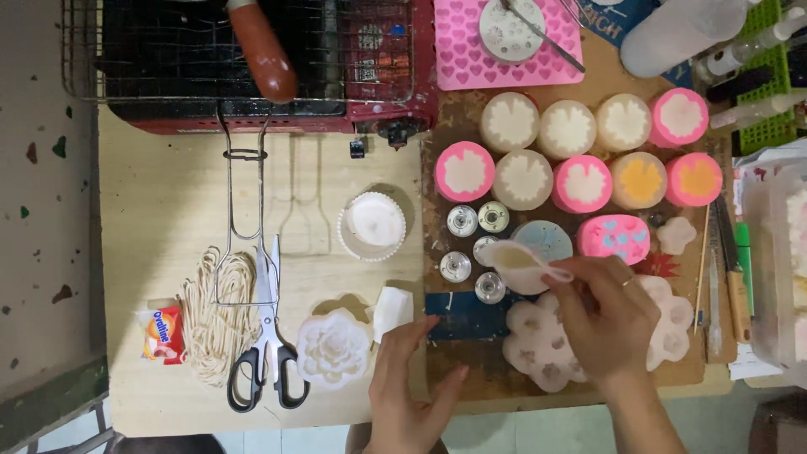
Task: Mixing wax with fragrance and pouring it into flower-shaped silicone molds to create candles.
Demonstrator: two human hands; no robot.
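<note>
My right hand (pixel 601 315) pinches a small translucent cup-shaped mould (pixel 521 262) at its rim, holding it tilted above a pale pink flower-shaped silicone mould (pixel 538 349) on the brown board. My left hand (pixel 409 378) rests flat and empty at the table's near edge, fingers by a white flower-shaped mould (pixel 334 349) and a small white piece (pixel 392 309). Several small metal tealight cups (pixel 462 220) stand just left of the held mould.
Round pink and cream silicone moulds (pixel 580 151) fill the board's far half. A pink heart mould tray (pixel 471 50) and a red gas stove with a wire rack (pixel 252 76) lie behind. Scissors (pixel 269 353), coiled wick string (pixel 210 319), wire tongs (pixel 244 210) and a white fluted cup (pixel 372 223) lie at left.
</note>
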